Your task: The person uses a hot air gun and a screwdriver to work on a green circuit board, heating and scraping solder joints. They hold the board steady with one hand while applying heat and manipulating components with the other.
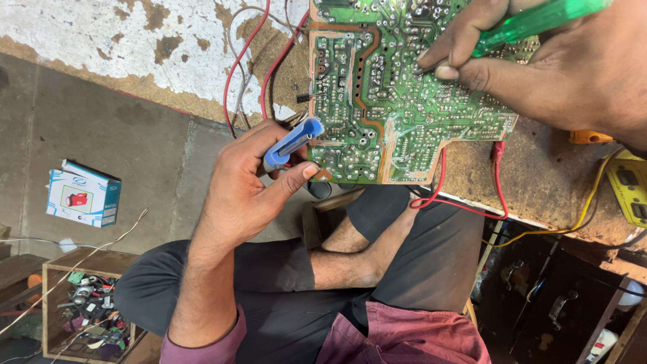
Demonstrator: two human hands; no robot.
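Item: green circuit board point(397, 101), solder side up, lying flat on a worn, stained bench point(539, 175) with its near edge at the bench lip, probably so both hands can reach its joints from above. Left hand point(246, 185): grip closed around a blue pen-shaped tool point(291, 143), fingers curled over the barrel and the thumb stretched forward to touch the board's lower left corner, which seems to brace the hand; the tool's tip lies just past the fingers, at the board's left edge. Right hand point(539, 67): grip closed, thumb and forefinger pinching a translucent green-handled tool point(532, 21) low on its shaft (a screwdriver or probe, cannot tell which), the tip pressed onto the board directly beneath the fingertips, upper middle of the board. The pinch so near the tip suggests fine placement on a single joint. The board thus sits between the two grips, touched by both. Attached: red wires point(259, 61) looping off the board's left side beyond the left grip, and more red leads point(441, 192) trailing from its near edge over the bench lip. Nearby: yellow cable point(586, 202) and yellow power strip point(630, 185) to the outside of the right grip; small white and blue box point(84, 193) on the floor, well apart from the left grip; wooden crate of loose parts point(87, 303) below it.
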